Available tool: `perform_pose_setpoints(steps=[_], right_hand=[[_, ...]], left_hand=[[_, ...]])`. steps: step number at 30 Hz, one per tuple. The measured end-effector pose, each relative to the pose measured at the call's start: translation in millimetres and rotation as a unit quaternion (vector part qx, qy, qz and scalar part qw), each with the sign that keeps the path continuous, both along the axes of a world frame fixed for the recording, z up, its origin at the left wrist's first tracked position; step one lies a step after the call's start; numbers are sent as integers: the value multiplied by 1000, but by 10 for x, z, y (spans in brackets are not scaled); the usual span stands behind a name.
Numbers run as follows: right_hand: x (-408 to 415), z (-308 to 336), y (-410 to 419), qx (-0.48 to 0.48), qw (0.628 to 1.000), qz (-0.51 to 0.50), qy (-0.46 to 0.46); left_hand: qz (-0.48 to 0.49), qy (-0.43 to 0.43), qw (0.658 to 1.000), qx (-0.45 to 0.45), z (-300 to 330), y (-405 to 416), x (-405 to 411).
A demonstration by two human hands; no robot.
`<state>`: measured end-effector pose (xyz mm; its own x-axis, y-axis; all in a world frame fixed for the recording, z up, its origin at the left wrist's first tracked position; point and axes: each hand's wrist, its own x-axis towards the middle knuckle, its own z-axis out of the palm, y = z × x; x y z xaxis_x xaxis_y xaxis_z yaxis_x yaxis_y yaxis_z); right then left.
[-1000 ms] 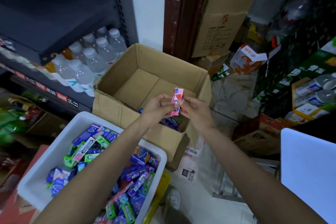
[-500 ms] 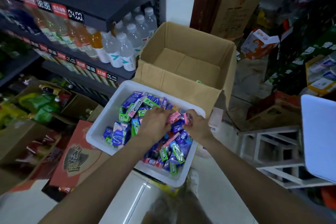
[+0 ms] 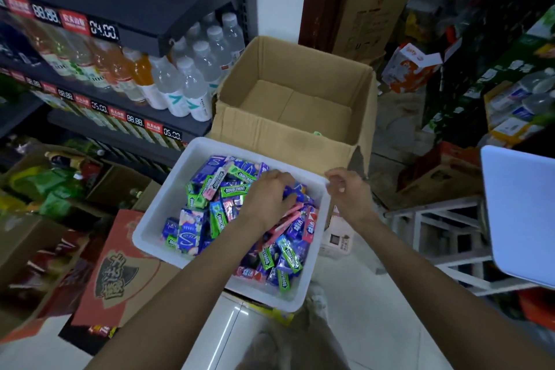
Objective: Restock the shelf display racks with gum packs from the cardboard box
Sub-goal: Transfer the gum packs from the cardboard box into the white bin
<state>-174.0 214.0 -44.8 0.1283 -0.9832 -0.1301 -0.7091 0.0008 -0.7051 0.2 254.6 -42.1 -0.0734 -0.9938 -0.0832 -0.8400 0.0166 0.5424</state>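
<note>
Left hand [image 3: 267, 198] is down in the white bin [image 3: 156, 219], palm down on the pile of gum packs [image 3: 228, 213], fingers bent into the packs near the far right corner. The fingertips are buried, so I honestly can't tell if that grip has hold of a pack or is just resting on them. Right hand [image 3: 348, 192] sits just past the bin's right rim, fingers loosely curled, thumb near the fingertips, and the grip looks empty. The bin is heaped with green Doublemint sticks, blue and purple packs, and a few pink ones, all jumbled. Right behind it, touching its far edge, is the cardboard box [image 3: 288, 135], flaps open; the part of its floor in view is bare, and a bit of something green shows over the near wall. To the left there's a dark shelf [image 3: 126, 126] with price tags and rows of water bottles [image 3: 192, 87] and orange drinks. A red printed carton [image 3: 120, 267] lies flat at the bin's lower left, and a white stool frame [image 3: 435, 234] stands off to the right on the floor.
</note>
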Motion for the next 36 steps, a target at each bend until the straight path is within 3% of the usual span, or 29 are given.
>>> perform_pose_setpoints(steps=[3,7,12,16,19,21,25,36], right_hand=[[-193,226,-298,-36,997,-59,-28],[-443,374,-849,-61,992,-103,-26],[-607,263,-1626,78,994,-69,-23],[-708,38,-2085,160,987,-4,-32],[-824,-128,-2297,199,977,18,-75],[-835,-92,-2321,220,968,27,-119],[-875,-166,-2295,236,950,23,-202],[-838,-271,-2336,247,944,5,-219]], left_hand=[[37,77,996,-30,184,-337,-127],[52,111,991,-43,318,-983,-358],[36,113,990,70,22,-1896,-572],[-19,14,985,173,-319,-2430,-679],[8,37,970,239,-752,-2682,-681],[1,-35,973,228,-992,-2730,-689],[-58,-84,961,259,-1084,-2806,-687],[-144,-222,941,213,-1061,-2866,-715]])
